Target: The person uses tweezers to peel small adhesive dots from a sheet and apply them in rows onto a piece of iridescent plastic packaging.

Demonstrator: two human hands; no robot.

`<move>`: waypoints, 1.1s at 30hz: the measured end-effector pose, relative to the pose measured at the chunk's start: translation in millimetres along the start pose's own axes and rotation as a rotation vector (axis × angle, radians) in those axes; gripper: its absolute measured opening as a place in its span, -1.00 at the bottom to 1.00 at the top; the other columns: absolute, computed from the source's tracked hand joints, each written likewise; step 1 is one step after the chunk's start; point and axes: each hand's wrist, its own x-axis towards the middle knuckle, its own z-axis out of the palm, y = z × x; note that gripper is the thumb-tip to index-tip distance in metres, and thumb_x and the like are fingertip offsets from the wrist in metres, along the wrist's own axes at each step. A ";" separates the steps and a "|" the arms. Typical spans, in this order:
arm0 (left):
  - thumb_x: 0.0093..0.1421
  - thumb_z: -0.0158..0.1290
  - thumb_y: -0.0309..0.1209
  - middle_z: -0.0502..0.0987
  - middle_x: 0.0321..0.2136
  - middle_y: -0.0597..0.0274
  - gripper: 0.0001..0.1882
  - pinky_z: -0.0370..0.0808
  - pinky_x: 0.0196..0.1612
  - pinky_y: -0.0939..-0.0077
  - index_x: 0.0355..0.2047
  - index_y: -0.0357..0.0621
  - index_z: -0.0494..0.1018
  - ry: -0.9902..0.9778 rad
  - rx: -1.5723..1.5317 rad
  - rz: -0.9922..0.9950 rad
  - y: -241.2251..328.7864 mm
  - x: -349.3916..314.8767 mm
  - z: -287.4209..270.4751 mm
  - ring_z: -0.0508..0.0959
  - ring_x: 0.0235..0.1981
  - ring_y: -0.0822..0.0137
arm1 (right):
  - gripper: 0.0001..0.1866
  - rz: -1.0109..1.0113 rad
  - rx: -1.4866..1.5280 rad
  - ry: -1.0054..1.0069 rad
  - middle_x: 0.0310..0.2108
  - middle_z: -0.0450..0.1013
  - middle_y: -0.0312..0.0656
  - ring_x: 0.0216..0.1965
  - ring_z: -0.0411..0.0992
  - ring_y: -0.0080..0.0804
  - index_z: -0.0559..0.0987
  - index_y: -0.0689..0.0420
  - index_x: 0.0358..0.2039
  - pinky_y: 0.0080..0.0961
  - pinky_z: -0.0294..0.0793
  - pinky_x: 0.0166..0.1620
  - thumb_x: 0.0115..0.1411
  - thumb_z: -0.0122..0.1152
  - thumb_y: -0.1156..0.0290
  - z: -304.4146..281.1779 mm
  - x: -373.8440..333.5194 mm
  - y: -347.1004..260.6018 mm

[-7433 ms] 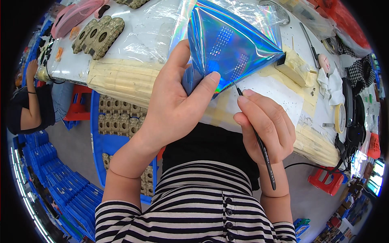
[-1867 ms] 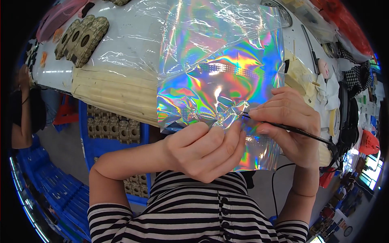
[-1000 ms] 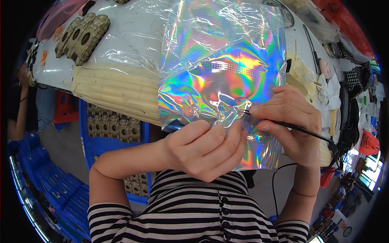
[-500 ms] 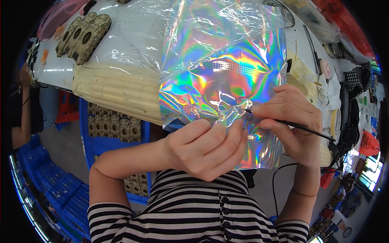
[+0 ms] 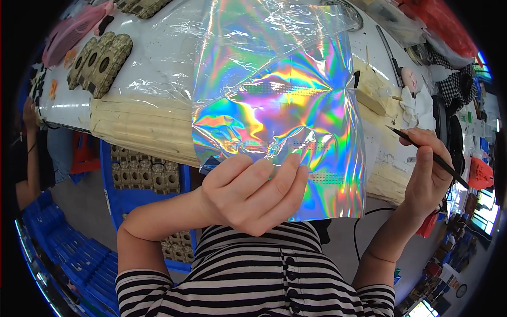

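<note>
A large rainbow-shimmering holographic film sheet (image 5: pixel 274 113) with a clear layer over its upper part lies across the table edge and hangs toward my lap. My left hand (image 5: pixel 253 195) is closed in a pinch at the creased lower part of the sheet; the fingertips face away, so anything small between them is hidden. Off to the right of the sheet, my right hand (image 5: pixel 430 164) grips a slim black pointed tool (image 5: pixel 444 165) that looks like tweezers. The tool's tip points up and left, apart from the sheet.
Camouflage-patterned housings (image 5: pixel 100 63) stand at the far left of the white table (image 5: pixel 153 45); more fill a blue tray (image 5: pixel 110 185) below its taped edge. A pink basket (image 5: pixel 74 34), a yellowish block (image 5: pixel 369 98) and a red bag (image 5: pixel 449 29) lie around. Another person's arm (image 5: pixel 30 148) shows at far left.
My right hand has moved right and down with the black tool, away from the sheet and my left fingers. My left hand keeps its pinch; creases beside it have eased.
</note>
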 end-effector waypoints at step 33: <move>0.06 0.21 -0.44 0.64 -0.24 0.44 -0.82 0.35 -0.33 0.54 -0.28 0.01 0.62 -0.175 0.310 0.189 -29.4 2.3 -72.7 0.40 -0.41 0.45 | -0.87 0.104 -0.023 -0.146 -0.38 0.58 -0.21 -0.32 0.51 -0.53 0.63 0.28 -0.31 -0.62 0.45 -0.18 0.14 0.32 0.50 54.6 -11.8 -3.3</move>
